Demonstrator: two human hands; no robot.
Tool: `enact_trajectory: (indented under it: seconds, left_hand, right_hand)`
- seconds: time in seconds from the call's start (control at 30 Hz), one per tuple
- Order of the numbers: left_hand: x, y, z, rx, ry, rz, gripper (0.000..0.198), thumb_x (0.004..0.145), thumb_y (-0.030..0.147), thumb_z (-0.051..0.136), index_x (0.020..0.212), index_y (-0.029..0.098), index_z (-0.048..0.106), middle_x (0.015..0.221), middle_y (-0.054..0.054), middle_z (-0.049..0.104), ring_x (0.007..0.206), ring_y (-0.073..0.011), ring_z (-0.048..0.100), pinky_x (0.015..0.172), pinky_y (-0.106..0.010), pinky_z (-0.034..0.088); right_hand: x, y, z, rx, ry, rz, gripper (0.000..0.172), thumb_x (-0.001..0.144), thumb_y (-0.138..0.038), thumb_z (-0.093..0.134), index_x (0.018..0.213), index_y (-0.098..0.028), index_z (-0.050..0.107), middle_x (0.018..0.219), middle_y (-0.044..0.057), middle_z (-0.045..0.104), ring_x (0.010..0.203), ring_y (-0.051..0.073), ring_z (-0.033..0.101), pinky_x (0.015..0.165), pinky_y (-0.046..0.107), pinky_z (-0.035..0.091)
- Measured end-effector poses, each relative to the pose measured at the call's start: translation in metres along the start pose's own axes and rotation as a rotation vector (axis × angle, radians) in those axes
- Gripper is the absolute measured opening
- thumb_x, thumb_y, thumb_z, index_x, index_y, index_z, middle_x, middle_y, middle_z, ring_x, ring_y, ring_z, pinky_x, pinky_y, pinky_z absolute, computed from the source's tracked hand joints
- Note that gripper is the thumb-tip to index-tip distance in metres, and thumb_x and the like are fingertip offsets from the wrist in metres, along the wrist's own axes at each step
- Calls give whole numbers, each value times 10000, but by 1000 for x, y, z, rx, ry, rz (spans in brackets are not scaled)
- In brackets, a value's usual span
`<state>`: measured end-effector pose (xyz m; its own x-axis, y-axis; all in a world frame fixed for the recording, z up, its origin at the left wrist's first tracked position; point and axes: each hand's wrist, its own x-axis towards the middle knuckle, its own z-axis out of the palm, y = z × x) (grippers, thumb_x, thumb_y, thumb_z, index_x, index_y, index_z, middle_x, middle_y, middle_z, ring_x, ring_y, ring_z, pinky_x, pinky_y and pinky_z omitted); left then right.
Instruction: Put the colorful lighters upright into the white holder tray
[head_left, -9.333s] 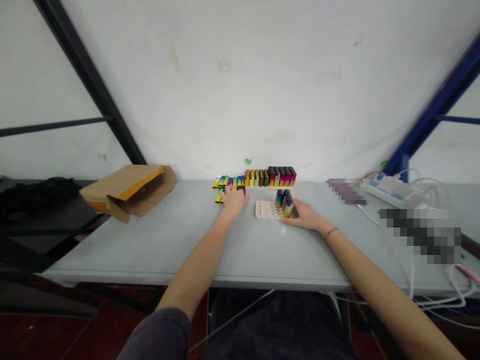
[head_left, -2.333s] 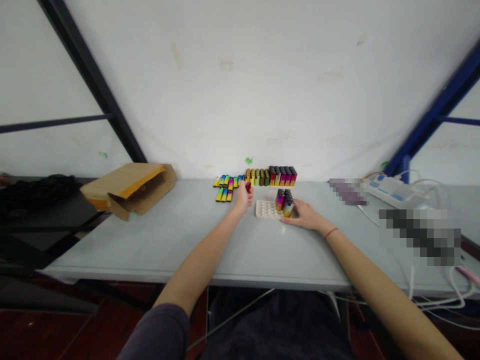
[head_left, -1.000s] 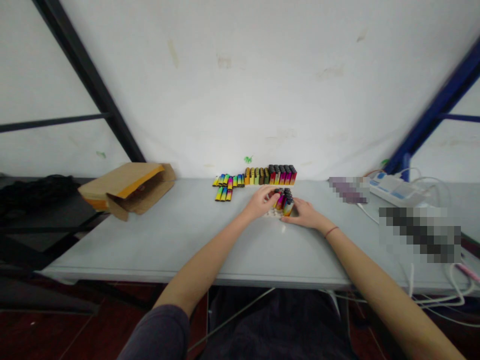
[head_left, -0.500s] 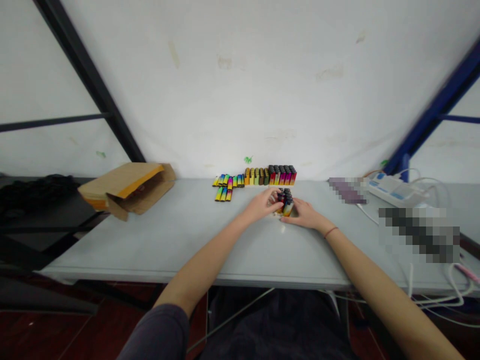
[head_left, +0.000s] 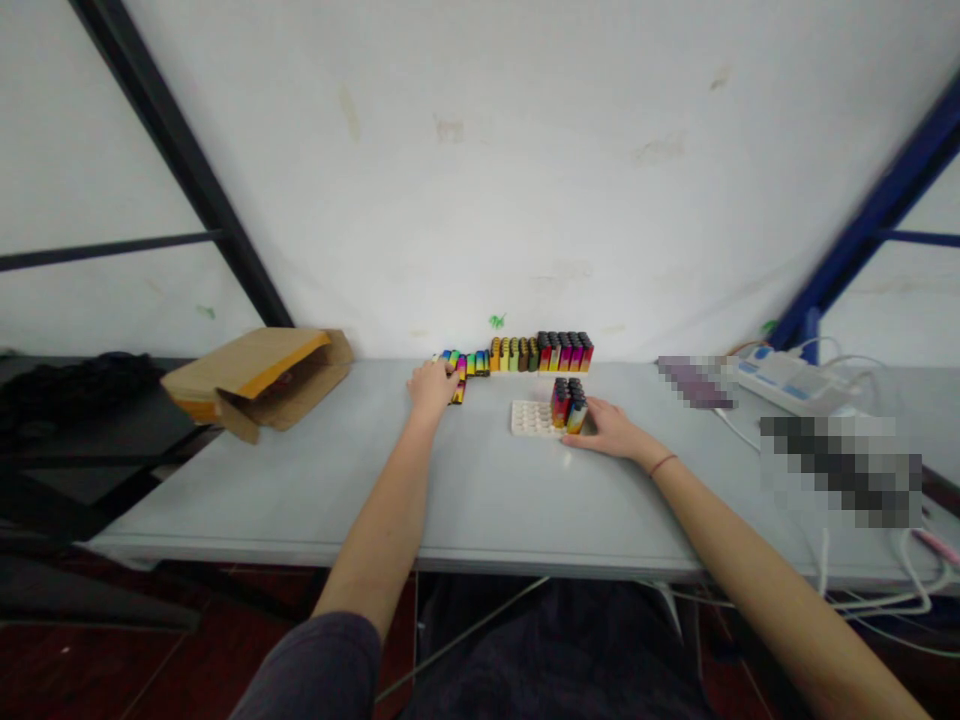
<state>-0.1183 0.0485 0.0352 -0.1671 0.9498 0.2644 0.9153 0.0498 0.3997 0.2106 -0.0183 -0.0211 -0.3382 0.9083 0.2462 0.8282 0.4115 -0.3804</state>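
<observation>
left hand [head_left: 433,385], grip unclear, covers flat lighters [head_left: 471,366] aligned wallward while the right hand [head_left: 613,431] spreads beside upright lighters [head_left: 575,414].

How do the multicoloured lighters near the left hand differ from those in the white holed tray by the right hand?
Pose: the multicoloured lighters near the left hand lie flat, while the black-topped tray lighters stand upright. Place: the flat lighters rest on the grey table, the tray lighters in the white holed tray. Both show yellow.
</observation>
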Motion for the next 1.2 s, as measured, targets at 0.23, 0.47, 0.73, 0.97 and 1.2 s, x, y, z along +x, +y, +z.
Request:
enact_trajectory:
  seconds: [0.23,0.47,0.73,0.97,1.2]
  left_hand:
    - [0,3,14,46,-23,31,256,944,293,496,1061,248,719,1192,-132,704,1129,-331,601,943,-464,417]
    - [2,10,22,88,19,-10,371,982,266,378,1121,213,718,1162,-169,716,1128,-344,609,958,-487,401]
    - [-7,9,5,168,-110,-25,345,893,316,560,1191,197,687,1328,-211,624,1233,-404,548,974,-540,427]
    - [-19,31,1,238,-251,28,311,889,315,572,1130,196,728,1303,-219,647,1242,-414,559,988,-554,426]
    - [-21,39,10,188,-366,54,248,852,302,617,1033,183,736,1132,-189,742,1154,-383,639,1012,-522,406]
  right_hand:
    - [0,1,1,3,11,-4,738,768,-636,703,1330,-170,593,1357,188,641,1190,401,615,1018,543,468]
    - [-1,-2,-2,-12,-19,16,741,777,-644,694,1332,-163,591,1358,187,631,1211,409,600,1025,543,458]
    - [-1,-3,-2,-13,-23,22,750,781,-643,692,1350,-169,575,1388,192,613,1239,415,581,1034,552,449]
    - [-1,-3,-2,-4,-17,20,746,778,-642,697,1346,-171,582,1392,184,615,1237,408,587,1045,546,446]
    - [-1,-1,-3,12,-20,8,765,770,-645,697,1340,-148,585,1390,199,612,1241,416,583,1045,551,448]
